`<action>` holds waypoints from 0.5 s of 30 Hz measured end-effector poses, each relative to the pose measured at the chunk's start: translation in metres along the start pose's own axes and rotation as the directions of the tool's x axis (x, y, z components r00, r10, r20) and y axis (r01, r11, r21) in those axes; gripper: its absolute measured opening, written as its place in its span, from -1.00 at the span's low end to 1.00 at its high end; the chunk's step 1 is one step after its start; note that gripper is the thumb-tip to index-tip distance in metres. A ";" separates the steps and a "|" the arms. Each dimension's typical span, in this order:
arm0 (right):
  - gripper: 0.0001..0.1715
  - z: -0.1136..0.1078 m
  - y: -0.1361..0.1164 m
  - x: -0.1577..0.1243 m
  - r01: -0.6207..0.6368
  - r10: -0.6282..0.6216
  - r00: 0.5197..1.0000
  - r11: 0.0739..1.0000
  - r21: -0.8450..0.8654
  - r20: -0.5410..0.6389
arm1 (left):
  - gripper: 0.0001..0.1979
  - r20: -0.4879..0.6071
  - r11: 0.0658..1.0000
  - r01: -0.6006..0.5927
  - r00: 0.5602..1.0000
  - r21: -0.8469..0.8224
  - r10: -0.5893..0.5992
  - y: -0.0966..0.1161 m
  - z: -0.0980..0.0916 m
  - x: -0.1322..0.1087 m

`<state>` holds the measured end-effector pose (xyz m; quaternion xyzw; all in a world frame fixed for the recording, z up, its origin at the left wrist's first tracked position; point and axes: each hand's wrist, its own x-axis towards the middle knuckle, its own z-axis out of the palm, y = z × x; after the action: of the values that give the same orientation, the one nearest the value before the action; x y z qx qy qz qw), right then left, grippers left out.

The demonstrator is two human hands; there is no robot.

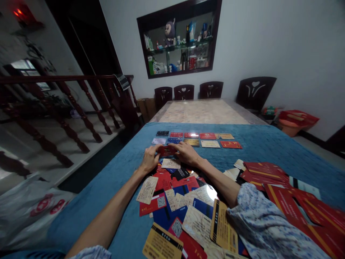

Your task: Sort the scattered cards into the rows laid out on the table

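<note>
Between my two hands is a dark red card (166, 151), just in front of two rows of laid-out cards. My left hand (151, 157) grips its left edge with thumb and fingers. At its right side, my right hand (187, 153) closes on the card, its fingertips near a blue card (175, 141) in the front row. The rows hold several cards, among them a black card (162, 133), a cream card (210, 144) and a red card (231, 144). Below my hands spreads a loose, overlapping pile of cards, with a cream card (171, 164) near the top.
Red paper sleeves (269, 174) lie heaped on the right of the blue cloth (124, 158). Dark chairs (184, 92) stand beyond the table's bare stone-patterned end (202, 110). A wooden railing (67, 104) and a white plastic bag (29, 212) are on the left.
</note>
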<state>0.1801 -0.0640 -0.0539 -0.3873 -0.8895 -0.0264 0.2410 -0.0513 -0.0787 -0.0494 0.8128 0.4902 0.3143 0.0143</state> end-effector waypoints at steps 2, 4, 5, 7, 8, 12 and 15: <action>-0.36 -0.003 -0.001 0.000 0.018 -0.018 1.000 1.000 -0.002 0.011 | -0.57 -0.008 1.000 0.002 1.000 -0.004 -0.002 0.000 0.000 0.000; -0.36 -0.006 -0.001 -0.001 0.036 -0.036 0.999 0.999 -0.005 0.024 | -0.56 -0.005 1.000 0.005 1.000 -0.009 -0.005 0.001 0.000 0.000; -0.35 -0.007 -0.001 -0.001 0.044 -0.044 0.999 0.999 -0.006 0.027 | -0.56 -0.003 1.000 0.006 1.000 -0.013 -0.006 0.001 0.000 0.000; -0.35 -0.008 -0.002 -0.001 0.055 -0.055 0.998 0.998 -0.012 0.021 | -0.57 -0.005 1.000 0.006 1.000 -0.020 -0.006 0.002 0.000 0.000; -0.34 -0.008 -0.001 -0.001 0.062 -0.061 0.998 0.998 -0.014 0.015 | -0.57 -0.003 1.000 0.004 1.000 -0.023 -0.004 0.002 0.000 0.000; -0.37 -0.007 -0.001 -0.002 0.072 -0.073 0.997 0.997 -0.024 -0.025 | -0.56 0.030 0.999 -0.009 1.000 -0.031 0.010 0.002 -0.001 0.000; -0.38 -0.007 0.000 -0.002 0.074 -0.076 0.996 0.996 -0.040 -0.036 | -0.53 0.049 0.999 -0.035 0.998 -0.028 0.036 0.000 0.000 0.000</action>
<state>0.1842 -0.0671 -0.0489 -0.3578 -0.8980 -0.0601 0.2489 -0.0515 -0.0792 -0.0493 0.8286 0.4709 0.3010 0.0319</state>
